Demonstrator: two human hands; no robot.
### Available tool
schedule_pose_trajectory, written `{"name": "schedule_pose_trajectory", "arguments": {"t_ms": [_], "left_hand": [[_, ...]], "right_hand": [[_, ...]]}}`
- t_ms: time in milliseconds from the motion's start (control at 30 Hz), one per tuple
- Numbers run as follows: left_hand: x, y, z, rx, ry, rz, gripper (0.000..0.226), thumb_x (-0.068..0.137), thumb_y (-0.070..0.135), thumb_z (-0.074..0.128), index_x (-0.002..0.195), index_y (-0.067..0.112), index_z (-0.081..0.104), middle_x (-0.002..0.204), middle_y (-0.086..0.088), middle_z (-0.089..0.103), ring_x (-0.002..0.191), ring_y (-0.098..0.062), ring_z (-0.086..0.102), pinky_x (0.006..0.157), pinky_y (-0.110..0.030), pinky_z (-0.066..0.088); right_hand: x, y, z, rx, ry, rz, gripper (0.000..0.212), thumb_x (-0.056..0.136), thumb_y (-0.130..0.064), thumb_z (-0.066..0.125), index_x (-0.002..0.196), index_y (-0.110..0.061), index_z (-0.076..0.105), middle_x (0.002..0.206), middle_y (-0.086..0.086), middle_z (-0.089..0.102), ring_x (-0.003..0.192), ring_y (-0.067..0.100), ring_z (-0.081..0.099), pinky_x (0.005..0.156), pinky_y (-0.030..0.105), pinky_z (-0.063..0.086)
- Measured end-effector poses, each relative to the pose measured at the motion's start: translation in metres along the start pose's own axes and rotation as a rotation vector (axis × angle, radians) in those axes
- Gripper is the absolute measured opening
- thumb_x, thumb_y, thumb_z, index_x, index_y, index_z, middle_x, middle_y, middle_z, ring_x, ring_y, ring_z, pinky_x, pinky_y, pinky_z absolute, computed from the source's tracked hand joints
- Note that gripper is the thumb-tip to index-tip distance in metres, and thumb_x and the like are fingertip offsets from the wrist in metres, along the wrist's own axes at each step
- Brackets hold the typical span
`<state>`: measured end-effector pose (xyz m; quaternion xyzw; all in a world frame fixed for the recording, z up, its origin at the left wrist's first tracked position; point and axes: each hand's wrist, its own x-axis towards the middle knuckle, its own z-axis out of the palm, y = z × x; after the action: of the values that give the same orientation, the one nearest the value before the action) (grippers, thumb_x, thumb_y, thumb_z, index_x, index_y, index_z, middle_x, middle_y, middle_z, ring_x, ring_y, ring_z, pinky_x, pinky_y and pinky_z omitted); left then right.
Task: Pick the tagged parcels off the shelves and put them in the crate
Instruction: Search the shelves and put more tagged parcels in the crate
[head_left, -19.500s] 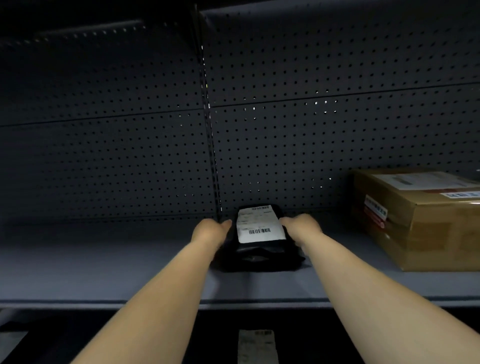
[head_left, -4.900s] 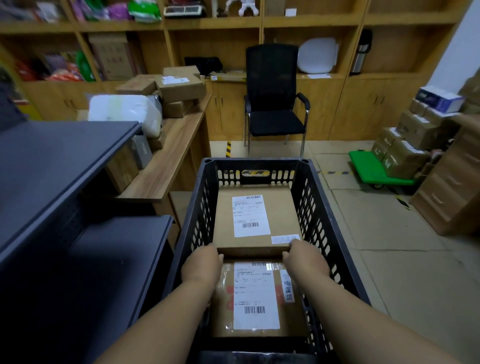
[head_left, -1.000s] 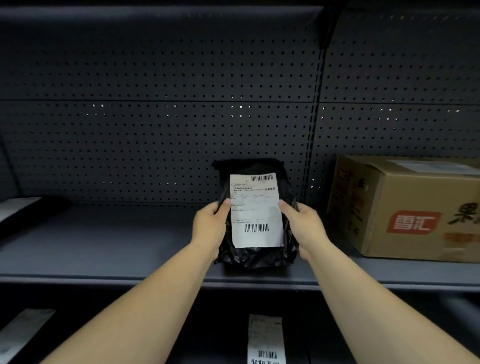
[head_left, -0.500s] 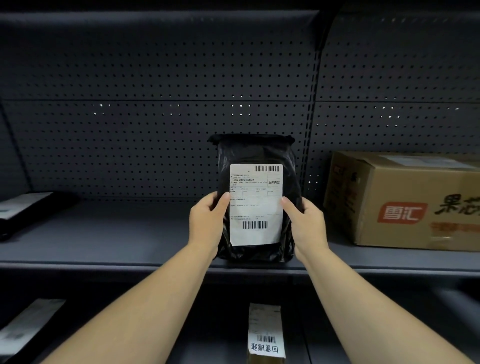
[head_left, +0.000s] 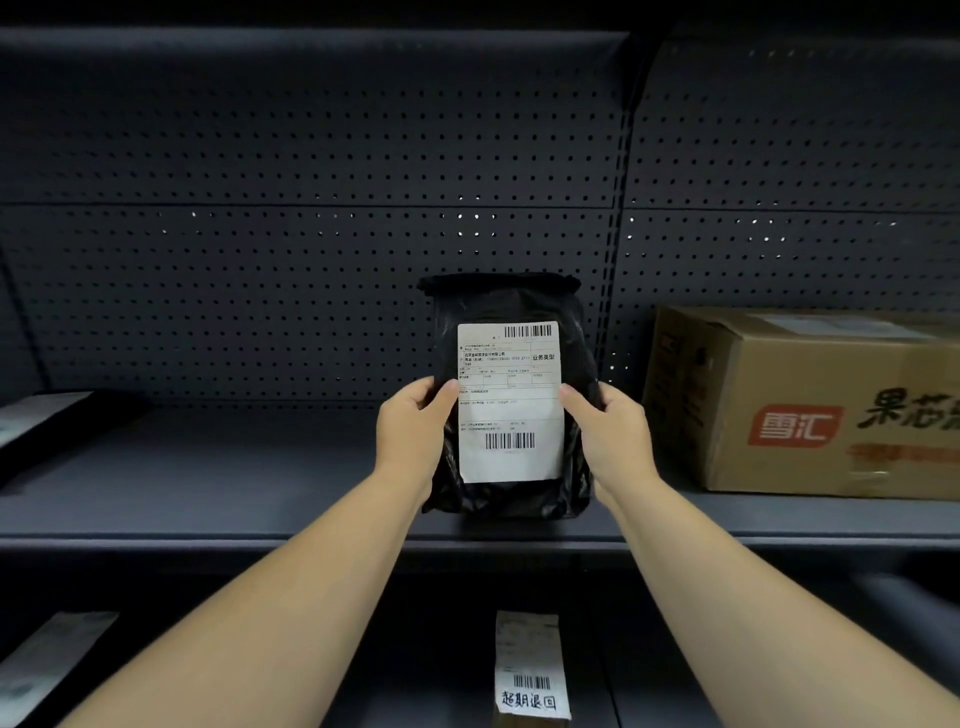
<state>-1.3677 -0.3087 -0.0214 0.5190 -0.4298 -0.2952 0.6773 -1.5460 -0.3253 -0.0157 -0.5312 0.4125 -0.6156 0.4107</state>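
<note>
Hands (head_left: 415, 426) (head_left: 610, 431) grip blk parcel (head_left: 511, 304) upright

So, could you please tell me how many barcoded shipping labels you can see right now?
2 clearly: one on the black parcel gripped by the left hand and right hand, one on the lower-shelf parcel. Pale sheets on the cardboard box may be labels too.

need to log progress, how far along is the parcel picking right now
Done: cannot tell, since the crate is out of view. In hand: the left hand and right hand grip the black bagged parcel upright, label facing out, at the shelf. Left: carrying it to the crate; a cardboard box and a labelled parcel below remain shelved.
</note>
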Motion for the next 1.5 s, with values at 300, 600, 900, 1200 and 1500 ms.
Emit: {"name": "schedule_pose_trajectory", "arguments": {"t_ms": [300,600,900,1200,1500], "left_hand": [[0.022,-0.021,0.001,0.139,-0.033,-0.207,0.007,0.089,0.026,0.063,0.085,0.024,0.068,0.098,0.006,0.07,0.08,-0.005,0.06,0.065,-0.019,0.045],[0.038,-0.044,-0.003,0.256,-0.067,-0.367,0.053,0.088,0.025,0.065,0.134,0.004,0.049,0.136,-0.013,0.053,0.123,-0.027,0.05,0.089,-0.028,0.038],[0.049,-0.053,0.0,0.297,-0.111,-0.403,0.05,0.091,0.024,0.062,0.135,0.004,0.048,0.135,-0.014,0.054,0.122,-0.028,0.05,0.091,-0.03,0.04],[0.056,-0.045,-0.002,0.688,-0.086,-0.264,0.037,0.089,0.037,0.06,0.065,0.011,0.052,0.067,-0.004,0.057,0.057,-0.017,0.05,0.057,-0.026,0.046],[0.027,-0.008,0.005,1.264,-0.098,0.39,0.042,0.091,0.043,0.049,0.113,0.009,0.06,0.105,-0.01,0.061,0.094,-0.028,0.058,0.071,-0.034,0.047]], "right_hand": [[0.015,0.013,0.007,-0.154,0.023,0.256,0.012,0.086,-0.019,0.067,0.075,-0.015,0.069,0.104,0.017,0.07,0.106,0.038,0.061,0.091,0.049,0.05],[0.032,0.045,0.014,-0.259,-0.023,0.413,0.011,0.086,-0.019,0.068,0.081,-0.011,0.063,0.082,0.004,0.063,0.066,0.015,0.056,0.054,0.023,0.044],[0.038,0.054,0.019,-0.299,-0.004,0.439,0.012,0.085,-0.016,0.069,0.089,-0.005,0.067,0.087,0.011,0.067,0.084,0.029,0.064,0.076,0.033,0.049],[0.046,0.043,0.016,-0.672,0.053,0.233,0.04,0.089,-0.033,0.06,0.098,0.005,0.068,0.1,0.02,0.07,0.092,0.035,0.065,0.082,0.038,0.052],[0.027,0.02,0.009,-1.33,0.085,-0.449,0.032,0.093,-0.034,0.051,0.113,-0.014,0.066,0.111,0.007,0.064,0.107,0.027,0.052,0.081,0.038,0.044]]}}
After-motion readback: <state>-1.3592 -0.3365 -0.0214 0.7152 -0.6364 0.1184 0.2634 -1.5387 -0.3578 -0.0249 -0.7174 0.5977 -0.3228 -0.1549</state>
